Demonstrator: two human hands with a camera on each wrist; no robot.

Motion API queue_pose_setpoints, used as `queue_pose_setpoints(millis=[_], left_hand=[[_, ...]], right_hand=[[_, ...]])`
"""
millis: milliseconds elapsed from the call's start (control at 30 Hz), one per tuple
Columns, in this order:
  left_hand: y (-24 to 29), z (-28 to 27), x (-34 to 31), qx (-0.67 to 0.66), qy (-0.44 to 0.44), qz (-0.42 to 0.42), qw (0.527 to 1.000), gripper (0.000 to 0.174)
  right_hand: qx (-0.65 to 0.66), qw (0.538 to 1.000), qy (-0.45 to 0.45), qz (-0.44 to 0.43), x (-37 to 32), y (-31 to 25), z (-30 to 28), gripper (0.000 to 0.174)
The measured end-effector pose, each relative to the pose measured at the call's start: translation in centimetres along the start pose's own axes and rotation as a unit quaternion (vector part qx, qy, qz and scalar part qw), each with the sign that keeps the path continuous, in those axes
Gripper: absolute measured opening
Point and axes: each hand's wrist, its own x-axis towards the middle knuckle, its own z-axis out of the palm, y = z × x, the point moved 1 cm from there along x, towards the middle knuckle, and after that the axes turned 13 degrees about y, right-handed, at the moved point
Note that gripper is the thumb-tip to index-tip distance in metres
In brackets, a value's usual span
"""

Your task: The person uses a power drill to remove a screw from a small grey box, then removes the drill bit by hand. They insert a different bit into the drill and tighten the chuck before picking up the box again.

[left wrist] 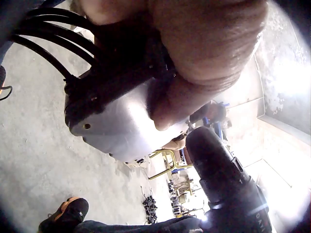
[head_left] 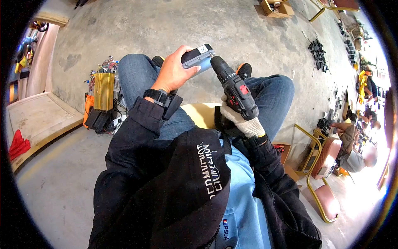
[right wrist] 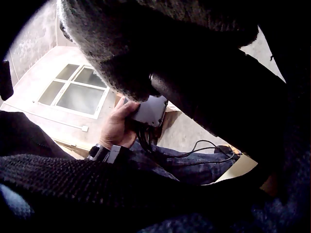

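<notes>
My bare left hand (head_left: 172, 71) grips a box-shaped metal unit (head_left: 191, 63) with a dark top and a small white label, held up over my knees. Black cables (left wrist: 56, 36) come out of one end of the unit in the left wrist view, and a screw hole shows at a corner of its plate. My right hand (head_left: 244, 122), in a white knit glove, holds a black cordless drill (head_left: 237, 90) with red marks. The drill's chuck points at the unit's near end, its tip right at the edge. Glove and dark drill body fill much of the right wrist view.
A pile of electronic units with a gold finned case (head_left: 103, 92) stands on the floor by my left leg. Beyond it lies a wooden board (head_left: 41, 110) with a red cloth (head_left: 18, 145). Right are black parts (head_left: 317, 54), gold-framed chairs (head_left: 327, 157) and people; a cardboard box (head_left: 284, 10) stands ahead.
</notes>
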Motion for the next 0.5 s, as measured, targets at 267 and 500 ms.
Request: queue_pose_setpoints(millis=[267, 500], left_hand=[[-0.09, -0.01, -0.01, -0.003, 0.0, -0.004, 1.0, 0.051], [-0.23, 0.03, 0.04, -0.001, 0.001, 0.0, 1.0, 0.051]], right_hand=[[0.03, 1.0, -0.001, 0.006, -0.03, -0.75, 0.11, 0.038], [0.039, 0.999, -0.005, 0.021, -0.06, -0.91, 0.1, 0.038]])
